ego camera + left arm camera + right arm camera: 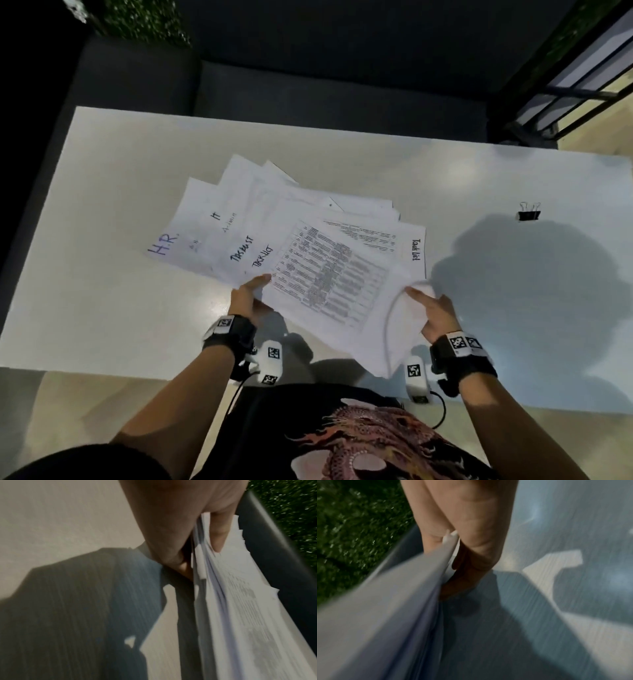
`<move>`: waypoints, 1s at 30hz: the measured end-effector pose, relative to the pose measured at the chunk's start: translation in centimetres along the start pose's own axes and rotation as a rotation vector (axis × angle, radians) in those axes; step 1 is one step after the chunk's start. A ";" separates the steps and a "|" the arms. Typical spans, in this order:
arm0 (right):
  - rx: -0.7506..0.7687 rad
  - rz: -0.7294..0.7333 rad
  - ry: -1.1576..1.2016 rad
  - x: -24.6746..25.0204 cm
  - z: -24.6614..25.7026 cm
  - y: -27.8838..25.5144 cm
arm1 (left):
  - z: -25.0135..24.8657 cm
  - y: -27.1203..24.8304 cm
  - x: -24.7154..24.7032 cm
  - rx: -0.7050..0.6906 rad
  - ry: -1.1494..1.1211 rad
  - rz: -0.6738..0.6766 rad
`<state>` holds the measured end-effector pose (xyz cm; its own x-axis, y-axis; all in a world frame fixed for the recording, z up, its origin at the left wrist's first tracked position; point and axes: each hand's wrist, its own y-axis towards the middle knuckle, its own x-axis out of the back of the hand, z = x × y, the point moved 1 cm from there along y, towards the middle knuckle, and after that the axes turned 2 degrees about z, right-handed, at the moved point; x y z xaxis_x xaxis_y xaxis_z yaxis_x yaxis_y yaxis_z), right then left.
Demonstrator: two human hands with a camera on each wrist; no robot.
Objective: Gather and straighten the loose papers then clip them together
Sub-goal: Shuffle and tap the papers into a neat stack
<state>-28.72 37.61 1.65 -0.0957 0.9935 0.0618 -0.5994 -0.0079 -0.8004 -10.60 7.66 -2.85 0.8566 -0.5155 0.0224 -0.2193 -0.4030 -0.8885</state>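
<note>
A fanned pile of white papers [308, 246] lies skewed across the middle of the white table [102, 192]; some sheets bear handwriting, the top one a printed table. My left hand [248, 296] pinches the pile's near left edge, thumb on top and fingers beneath, as the left wrist view shows on the papers [231, 601]. My right hand [433, 308] grips the near right corner, which curls upward; the right wrist view shows the sheets [402, 601] pinched between thumb and fingers. A black binder clip [529, 213] stands alone on the table, far right of the papers.
A dark sofa [308, 92] runs along the table's far side. A dark railing and window frame [575, 85] stand at the upper right. Shadows of my head and arms fall on the table right of the papers.
</note>
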 end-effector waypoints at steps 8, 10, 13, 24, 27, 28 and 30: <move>0.362 0.037 -0.524 -2.8 2.6 2.9 | -2.0 -0.2 0.3 -0.092 -0.050 -0.101; 0.377 0.078 -0.554 -3.4 3.1 3.9 | -2.2 -0.2 0.5 -0.068 -0.091 -0.042; 0.379 0.070 -0.588 -4.1 3.2 4.3 | -2.5 -0.9 0.4 -0.059 -0.181 0.052; 0.194 0.234 -0.677 -8.5 1.7 2.9 | -1.0 -1.3 -2.2 -0.151 -0.169 -0.022; 0.260 0.127 -0.660 -6.7 1.7 2.9 | -1.0 -0.3 -2.5 -0.142 -0.148 -0.156; 0.295 0.039 -0.661 -5.6 1.7 3.1 | -1.1 0.0 -2.6 -0.149 -0.174 -0.129; 0.270 -0.021 -0.638 -3.9 1.5 3.1 | -1.2 0.2 -2.6 -0.171 -0.230 -0.062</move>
<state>-31.36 33.51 -0.18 -0.4815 0.7331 0.4803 -0.7748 -0.0998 -0.6243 -13.47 7.98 -2.57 0.9498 -0.3092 -0.0474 -0.2220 -0.5598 -0.7984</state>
